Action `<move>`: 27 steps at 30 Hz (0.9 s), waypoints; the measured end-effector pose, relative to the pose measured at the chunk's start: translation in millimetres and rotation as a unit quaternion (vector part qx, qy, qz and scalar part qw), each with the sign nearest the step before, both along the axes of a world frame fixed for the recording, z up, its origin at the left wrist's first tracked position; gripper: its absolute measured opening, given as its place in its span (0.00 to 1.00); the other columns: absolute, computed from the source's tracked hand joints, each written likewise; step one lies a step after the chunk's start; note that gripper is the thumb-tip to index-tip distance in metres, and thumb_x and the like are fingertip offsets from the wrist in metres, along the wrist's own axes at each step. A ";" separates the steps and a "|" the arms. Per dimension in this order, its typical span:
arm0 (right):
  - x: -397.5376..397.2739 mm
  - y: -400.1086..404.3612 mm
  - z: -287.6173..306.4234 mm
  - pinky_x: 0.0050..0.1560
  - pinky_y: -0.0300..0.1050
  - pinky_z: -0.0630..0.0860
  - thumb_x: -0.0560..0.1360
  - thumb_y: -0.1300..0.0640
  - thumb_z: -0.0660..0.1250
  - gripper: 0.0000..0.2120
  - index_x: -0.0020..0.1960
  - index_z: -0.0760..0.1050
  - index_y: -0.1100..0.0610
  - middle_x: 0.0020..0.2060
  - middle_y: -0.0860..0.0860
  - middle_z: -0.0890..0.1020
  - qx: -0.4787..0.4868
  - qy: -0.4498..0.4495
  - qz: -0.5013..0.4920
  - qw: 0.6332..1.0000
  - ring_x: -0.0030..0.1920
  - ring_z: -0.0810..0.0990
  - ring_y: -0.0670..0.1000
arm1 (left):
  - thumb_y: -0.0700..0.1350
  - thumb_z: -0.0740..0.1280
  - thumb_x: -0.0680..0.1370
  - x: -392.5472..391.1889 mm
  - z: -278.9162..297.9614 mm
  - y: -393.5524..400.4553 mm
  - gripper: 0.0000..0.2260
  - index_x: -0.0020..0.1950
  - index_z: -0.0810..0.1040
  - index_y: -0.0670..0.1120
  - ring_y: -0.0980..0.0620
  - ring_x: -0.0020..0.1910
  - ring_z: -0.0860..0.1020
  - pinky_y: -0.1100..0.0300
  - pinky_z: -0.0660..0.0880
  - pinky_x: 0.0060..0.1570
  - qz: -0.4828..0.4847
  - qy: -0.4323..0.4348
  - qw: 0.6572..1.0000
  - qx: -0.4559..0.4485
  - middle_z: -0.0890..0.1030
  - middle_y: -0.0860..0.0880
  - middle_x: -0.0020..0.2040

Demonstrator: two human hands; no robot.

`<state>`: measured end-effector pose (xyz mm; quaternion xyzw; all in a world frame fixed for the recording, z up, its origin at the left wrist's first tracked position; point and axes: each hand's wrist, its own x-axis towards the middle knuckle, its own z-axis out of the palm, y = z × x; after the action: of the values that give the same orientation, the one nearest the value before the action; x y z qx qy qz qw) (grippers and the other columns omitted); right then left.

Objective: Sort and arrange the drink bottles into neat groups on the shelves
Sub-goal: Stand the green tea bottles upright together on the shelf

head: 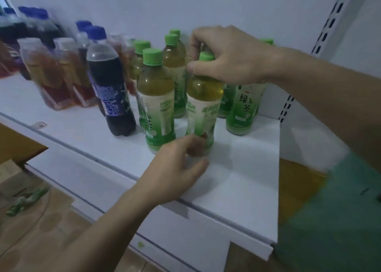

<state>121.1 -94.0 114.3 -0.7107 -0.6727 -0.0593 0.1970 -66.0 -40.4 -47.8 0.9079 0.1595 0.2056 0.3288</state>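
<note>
While the right hand [228,55] grips the neck of a green tea bottle [203,104] just under its green cap, fingers and thumb curled round it from above, the left hand [177,166] is down at the same bottle's base, fingertips curled against the lower label; blur there makes it hard to say if it really pinches or only touches. Bottle stands upright near the front of the white shelf [237,181], right-of-centre. Just beside it on the left stands a second green tea bottle [156,104], upright, the two nearly touching. Behind them more green-capped tea bottles [174,61] cluster toward the back wall, and one with big green characters on its label [243,108] stands to the right, partly hidden by the right forearm. Left of the tea group is a dark cola bottle [111,94] with blue label, upright, close to the second tea bottle. Further left, amber-red drink bottles [51,75] with pale caps, blurred, and more blue-capped dark bottles [24,26] at the far back left. A lower shelf [185,228] juts out below. Green sleeve [334,220] at lower right. Wood-look floor [41,220] at lower left with some green wrappers [26,199], too blurred to tell
</note>
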 end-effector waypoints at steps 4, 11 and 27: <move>-1.8 -7.9 -2.0 0.41 0.38 0.70 0.78 0.50 0.66 0.05 0.49 0.74 0.52 0.47 0.49 0.79 0.060 -0.012 -0.085 0.994 0.51 0.77 0.52 | 0.51 0.74 0.76 30.6 -1.8 0.3 0.33 0.76 0.62 0.55 0.56 0.65 0.74 0.58 0.73 0.65 0.072 -0.059 0.989 -0.112 0.74 0.53 0.67; -0.1 -18.7 25.7 0.37 0.39 0.69 0.78 0.38 0.65 0.20 0.49 0.78 0.56 0.49 0.52 0.81 0.117 0.013 -0.208 0.971 0.50 0.79 0.54 | 0.43 0.81 0.69 83.3 12.3 -2.5 0.36 0.67 0.61 0.54 0.57 0.57 0.79 0.49 0.77 0.66 0.068 -0.167 0.946 -0.269 0.78 0.55 0.60; 21.1 -4.5 60.1 0.46 0.44 0.70 0.79 0.41 0.67 0.14 0.52 0.80 0.51 0.48 0.48 0.80 0.049 -0.051 -0.209 0.975 0.52 0.78 0.52 | 0.38 0.77 0.71 105.2 11.7 11.6 0.33 0.67 0.64 0.56 0.52 0.56 0.81 0.56 0.78 0.53 0.088 -0.239 0.818 -0.516 0.81 0.49 0.58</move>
<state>142.2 -98.5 174.4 -0.8214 -0.5145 -0.1680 0.1798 39.2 -28.8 -36.0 0.5100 0.2379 0.3319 0.7571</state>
